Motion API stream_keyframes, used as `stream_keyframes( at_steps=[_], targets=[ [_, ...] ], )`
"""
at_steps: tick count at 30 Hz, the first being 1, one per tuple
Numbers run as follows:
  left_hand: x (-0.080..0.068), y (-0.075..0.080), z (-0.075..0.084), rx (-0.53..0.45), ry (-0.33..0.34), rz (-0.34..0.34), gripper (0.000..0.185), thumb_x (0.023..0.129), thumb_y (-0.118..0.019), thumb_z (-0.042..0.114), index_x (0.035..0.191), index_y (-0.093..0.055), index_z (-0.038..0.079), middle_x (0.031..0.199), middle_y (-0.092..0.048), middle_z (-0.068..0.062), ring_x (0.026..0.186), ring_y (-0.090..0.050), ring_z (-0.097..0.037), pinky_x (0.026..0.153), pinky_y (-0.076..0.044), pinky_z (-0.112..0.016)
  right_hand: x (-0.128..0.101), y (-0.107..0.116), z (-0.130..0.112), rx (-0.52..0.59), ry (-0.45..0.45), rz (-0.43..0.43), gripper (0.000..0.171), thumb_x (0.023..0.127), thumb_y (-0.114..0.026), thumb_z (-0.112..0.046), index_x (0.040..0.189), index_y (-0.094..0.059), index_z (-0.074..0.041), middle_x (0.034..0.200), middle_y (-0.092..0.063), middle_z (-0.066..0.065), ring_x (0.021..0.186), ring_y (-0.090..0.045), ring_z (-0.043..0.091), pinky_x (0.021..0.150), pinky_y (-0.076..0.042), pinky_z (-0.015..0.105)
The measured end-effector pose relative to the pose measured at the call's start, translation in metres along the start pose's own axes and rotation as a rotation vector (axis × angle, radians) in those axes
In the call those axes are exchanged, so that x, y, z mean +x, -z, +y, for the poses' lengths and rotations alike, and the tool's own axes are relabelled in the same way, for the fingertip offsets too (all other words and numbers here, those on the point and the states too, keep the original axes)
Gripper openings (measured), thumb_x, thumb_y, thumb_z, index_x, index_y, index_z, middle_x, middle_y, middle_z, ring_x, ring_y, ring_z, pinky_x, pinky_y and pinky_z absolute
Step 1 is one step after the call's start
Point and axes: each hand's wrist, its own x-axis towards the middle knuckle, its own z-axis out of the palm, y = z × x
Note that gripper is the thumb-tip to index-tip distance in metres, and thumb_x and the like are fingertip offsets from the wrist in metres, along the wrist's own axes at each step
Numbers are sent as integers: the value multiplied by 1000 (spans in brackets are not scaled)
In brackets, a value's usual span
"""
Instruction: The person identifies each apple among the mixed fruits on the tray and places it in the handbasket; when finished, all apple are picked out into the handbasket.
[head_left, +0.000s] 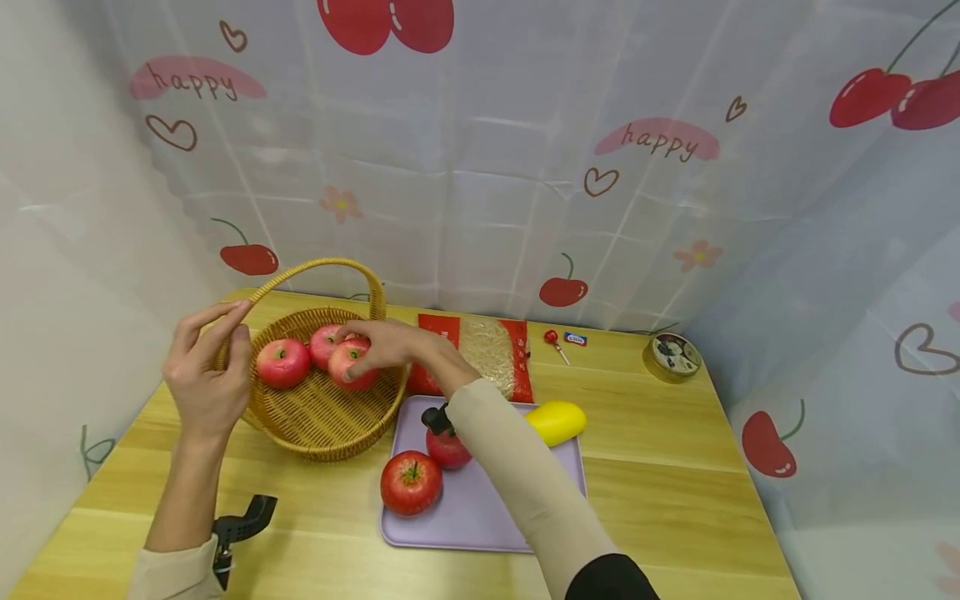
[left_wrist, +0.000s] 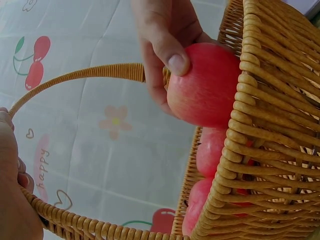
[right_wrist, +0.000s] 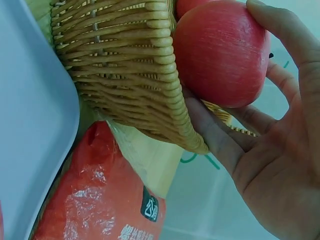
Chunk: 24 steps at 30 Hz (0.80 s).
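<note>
The right hand (head_left: 393, 343) is clamped on an apple (head_left: 356, 371), thumb and fingers spread round it, at the right rim of the basket (head_left: 315, 423); whether fruit and rim touch, I cannot tell. The left hand (head_left: 208, 375) pinches the handle (head_left: 330, 262) near its left side. Room opens nearer the person from the right hand, where woven floor shows. Beyond both hands, the table's (head_left: 675, 500) back edge meets the curtain (head_left: 495, 208).

Left of the gripped apple lie two more (head_left: 283, 363), making three. Under the right forearm, one tray (head_left: 480, 517) bears two red apples (head_left: 412, 483) and one yellow fruit (head_left: 558, 423). Right of that hand: one bag (head_left: 487, 350), one lollipop (head_left: 552, 337), one packet (head_left: 575, 339), one tin (head_left: 672, 357).
</note>
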Motion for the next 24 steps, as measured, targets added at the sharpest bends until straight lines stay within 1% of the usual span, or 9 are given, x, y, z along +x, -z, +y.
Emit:
stream_keyframes(
  at_steps=[4, 11, 18, 24],
  targets=[
    [0, 0, -2, -6, 0, 3, 19, 91, -63, 4, 100, -79, -2, 102, -70, -23, 99, -66, -19, 87, -47, -18, 4, -1, -2, -38, -8, -7, 64, 80, -79, -52, 137, -53, -38, 135, -56, -8, 121, -52, 15, 100, -44, 32],
    [-2, 0, -5, -14, -1, 3, 19, 91, -64, 4, 100, -79, -2, 102, -71, -23, 100, -66, -18, 87, -48, -19, 9, -4, -4, -79, -47, -16, 59, 79, -80, -53, 131, -54, -42, 135, -55, -9, 118, -52, 14, 99, -44, 32],
    [-4, 2, -13, -8, 5, 1, 19, 91, -64, 6, 100, -80, 0, 102, -71, -21, 100, -66, -19, 87, -47, -19, 13, -7, -4, -68, -71, -11, 56, 79, -81, -51, 128, -55, -44, 138, -53, -10, 119, -51, 12, 100, -43, 32],
    [-4, 2, -12, -10, 3, 3, 19, 91, -64, 5, 100, -80, -1, 102, -71, -21, 99, -66, -18, 87, -48, -19, 16, -7, -5, -88, -64, -5, 60, 79, -82, -51, 132, -54, -44, 137, -54, -8, 121, -51, 14, 102, -43, 33]
  ],
)
